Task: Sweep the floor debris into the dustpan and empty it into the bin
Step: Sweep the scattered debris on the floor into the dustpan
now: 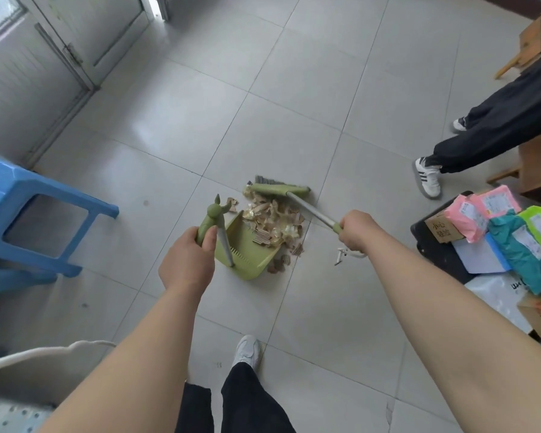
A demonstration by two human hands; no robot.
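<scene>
Left hand (186,260) gripped green plastic dustpan (245,250) handle; right hand (355,231) gripped green-headed broom (277,189). Brown paper debris (277,221) heaped at pan mouth. Risk: scraps beside the lip escaping sideways.

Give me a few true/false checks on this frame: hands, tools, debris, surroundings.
1. The left hand grips the dustpan by its handle. True.
2. The right hand is empty. False: its fingers are curled round the broom handle.
3. All the debris is already inside the dustpan. False: much of it lies on the floor between the dustpan's mouth and the broom head.
4. A blue stool stands to the person's left. True.
</scene>
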